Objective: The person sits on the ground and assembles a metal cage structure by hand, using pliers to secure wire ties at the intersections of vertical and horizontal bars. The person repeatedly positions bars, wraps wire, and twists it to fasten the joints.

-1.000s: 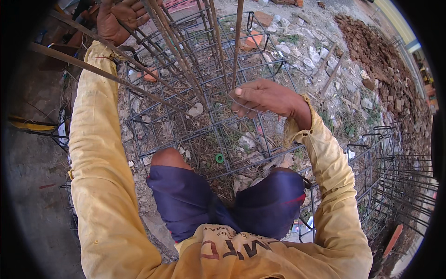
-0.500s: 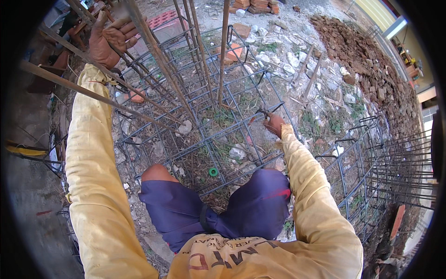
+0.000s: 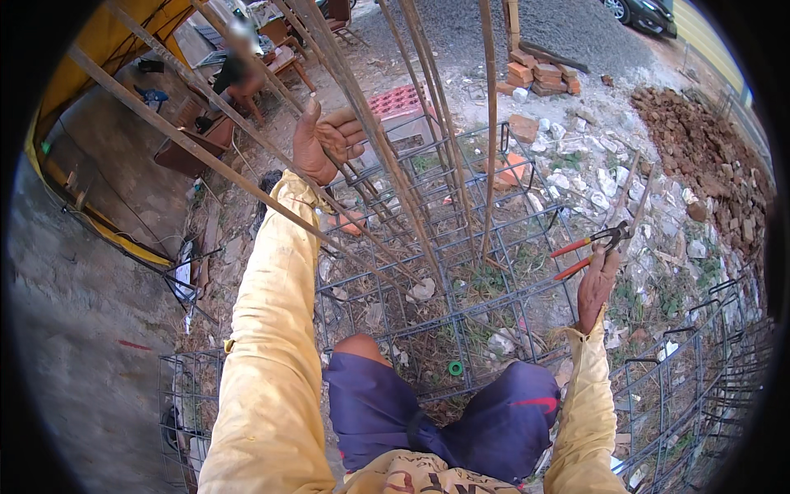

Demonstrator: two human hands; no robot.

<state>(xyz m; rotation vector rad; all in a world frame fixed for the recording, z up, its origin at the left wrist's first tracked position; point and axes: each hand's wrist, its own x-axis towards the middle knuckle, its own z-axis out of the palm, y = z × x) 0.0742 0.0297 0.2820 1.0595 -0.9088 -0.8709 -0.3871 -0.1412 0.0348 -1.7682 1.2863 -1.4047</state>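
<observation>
My right hand (image 3: 594, 290) is closed around a pair of end-cutting pincers (image 3: 611, 237). The black jaws show above my fingers, and the two red handles point left, spread apart. Beyond my knees lies a cage of thin steel bars (image 3: 461, 314), tied in a grid. Several long rusty rebar rods (image 3: 374, 152) slant up out of it. My left hand (image 3: 327, 142) is raised among these rods, thumb up and fingers stretched out with the palm showing. One rod passes close by its fingers; whether they touch cannot be made out.
Another bar cage (image 3: 687, 362) lies at the right. A green ring (image 3: 455, 368) is on the ground between my knees. Stacked bricks (image 3: 539, 76), a red perforated block (image 3: 401, 100) and a soil heap (image 3: 699, 148) lie farther off. A person (image 3: 239, 78) sits at the far left.
The view has swung left and up. My right hand has lifted off the cage's right side with the pincers, whose handles now show spread. My left hand stays raised among the rods.
</observation>
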